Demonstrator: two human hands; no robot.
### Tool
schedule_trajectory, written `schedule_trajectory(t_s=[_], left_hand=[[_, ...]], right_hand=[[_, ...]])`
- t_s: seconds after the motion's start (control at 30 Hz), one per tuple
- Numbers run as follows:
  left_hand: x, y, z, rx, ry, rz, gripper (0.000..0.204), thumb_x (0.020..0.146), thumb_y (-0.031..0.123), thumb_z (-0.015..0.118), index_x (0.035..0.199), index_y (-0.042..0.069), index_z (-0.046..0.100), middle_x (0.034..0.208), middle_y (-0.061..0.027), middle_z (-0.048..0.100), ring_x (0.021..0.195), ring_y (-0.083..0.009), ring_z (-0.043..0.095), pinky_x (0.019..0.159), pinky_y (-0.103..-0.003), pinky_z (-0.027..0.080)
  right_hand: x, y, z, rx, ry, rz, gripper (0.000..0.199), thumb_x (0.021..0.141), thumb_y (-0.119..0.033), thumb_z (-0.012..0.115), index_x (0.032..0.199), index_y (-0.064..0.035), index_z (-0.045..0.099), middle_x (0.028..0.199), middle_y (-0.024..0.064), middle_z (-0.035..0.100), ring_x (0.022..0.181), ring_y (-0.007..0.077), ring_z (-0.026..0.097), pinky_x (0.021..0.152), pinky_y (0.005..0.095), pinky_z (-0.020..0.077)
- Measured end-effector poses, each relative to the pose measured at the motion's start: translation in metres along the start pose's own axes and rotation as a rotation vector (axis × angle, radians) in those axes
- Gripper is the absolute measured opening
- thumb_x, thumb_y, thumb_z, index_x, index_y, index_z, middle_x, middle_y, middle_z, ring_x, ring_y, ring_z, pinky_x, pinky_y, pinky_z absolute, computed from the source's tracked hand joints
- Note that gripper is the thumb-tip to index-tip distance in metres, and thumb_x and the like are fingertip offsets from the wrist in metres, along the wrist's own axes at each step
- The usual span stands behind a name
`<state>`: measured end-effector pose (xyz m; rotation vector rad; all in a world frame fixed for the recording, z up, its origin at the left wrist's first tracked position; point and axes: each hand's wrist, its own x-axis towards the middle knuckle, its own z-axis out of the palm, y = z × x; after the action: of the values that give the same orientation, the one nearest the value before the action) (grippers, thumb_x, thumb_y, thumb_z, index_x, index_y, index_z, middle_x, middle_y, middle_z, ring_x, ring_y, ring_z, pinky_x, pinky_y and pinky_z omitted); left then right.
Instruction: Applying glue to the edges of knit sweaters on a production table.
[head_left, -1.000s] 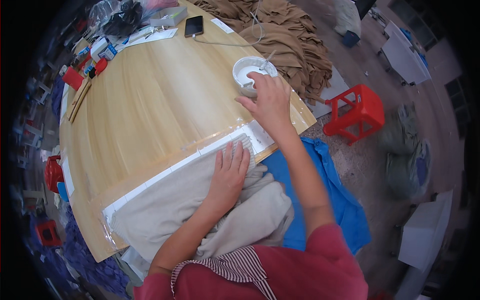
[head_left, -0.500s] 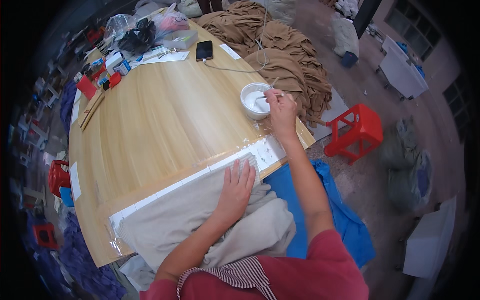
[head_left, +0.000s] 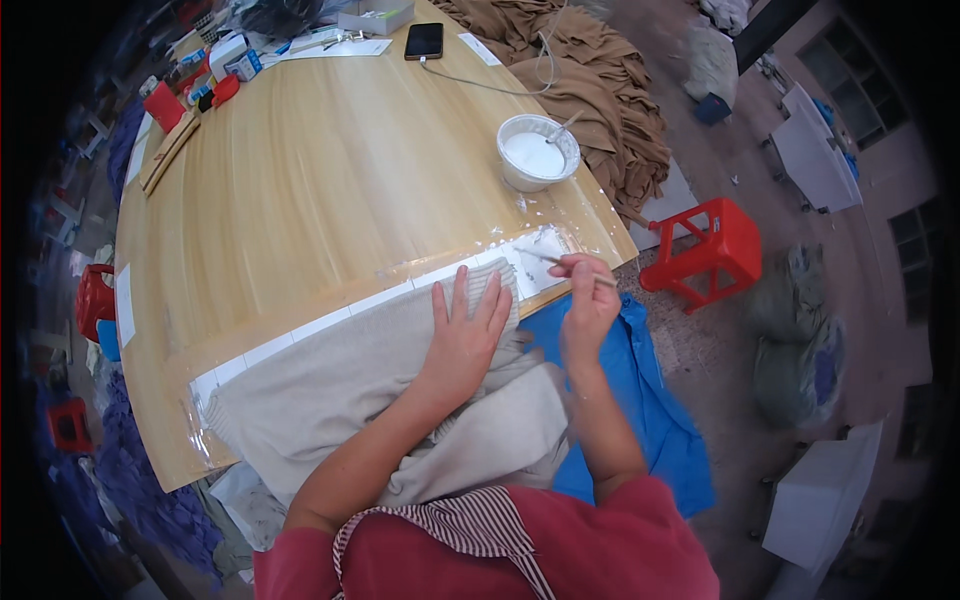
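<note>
Head view: pale-grey knit garment [head_left: 335, 385], rib-edged, lower part rumpled.

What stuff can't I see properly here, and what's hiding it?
All in the head view:
The bit of grey cloth under the left hand: hidden by that hand.
The tip of the thin tool in the right hand: too small to tell its shape.
The bottom inside the tub: covered by the white contents.
The brown cloth pile: its far end is cut off by the top edge.
</note>
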<state>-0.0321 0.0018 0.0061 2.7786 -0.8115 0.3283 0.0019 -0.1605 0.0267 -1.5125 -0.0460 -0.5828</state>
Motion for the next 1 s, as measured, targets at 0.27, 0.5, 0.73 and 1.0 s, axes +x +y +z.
schedule_trajectory(t_s=[0.27,0.5,0.73,1.0], left_hand=[[-0.001,0.001,0.006,-0.038,0.046,0.009,0.051,0.083,0.011,0.053,0.133,-0.001,0.048,0.142,-0.0185,0.042,0.135,-0.0523,0.029,0.106,-0.069,0.02],[0.002,0.004,0.01,-0.073,0.076,-0.016,0.052,0.083,0.013,0.055,0.132,-0.003,0.048,0.139,-0.0212,0.042,0.134,-0.0543,0.029,0.108,-0.065,0.023],[0.005,0.002,0.024,-0.346,0.118,-0.088,0.053,0.089,0.022,0.051,0.139,0.006,0.042,0.142,-0.0193,0.043,0.136,-0.052,0.027,0.11,-0.064,0.021],[-0.006,-0.007,0.003,-0.591,0.253,-0.026,0.049,0.085,0.033,0.068,0.122,0.004,0.054,0.126,-0.0135,0.057,0.121,-0.035,0.05,0.099,-0.054,0.039]], right_hand=[[-0.014,0.006,0.012,-0.447,-0.287,-0.236,0.014,0.092,-0.013,0.061,0.085,-0.0035,0.07,0.083,0.0056,0.068,0.08,0.0212,0.057,0.077,0.0324,0.0418],[-0.011,-0.004,0.017,-0.072,-0.135,-0.039,0.015,0.092,-0.011,0.061,0.085,-0.0023,0.069,0.083,0.0064,0.067,0.079,0.0211,0.056,0.076,0.0318,0.0424],[-0.025,-0.015,0.056,-0.316,-0.512,-0.185,0.011,0.088,-0.014,0.066,0.088,-0.0045,0.07,0.08,0.0079,0.064,0.078,0.0241,0.055,0.075,0.0338,0.0412],[-0.028,-0.024,0.072,-0.258,-0.583,-0.141,0.012,0.089,-0.014,0.063,0.084,-0.0044,0.069,0.085,0.0063,0.068,0.081,0.0225,0.058,0.084,0.0354,0.0424]])
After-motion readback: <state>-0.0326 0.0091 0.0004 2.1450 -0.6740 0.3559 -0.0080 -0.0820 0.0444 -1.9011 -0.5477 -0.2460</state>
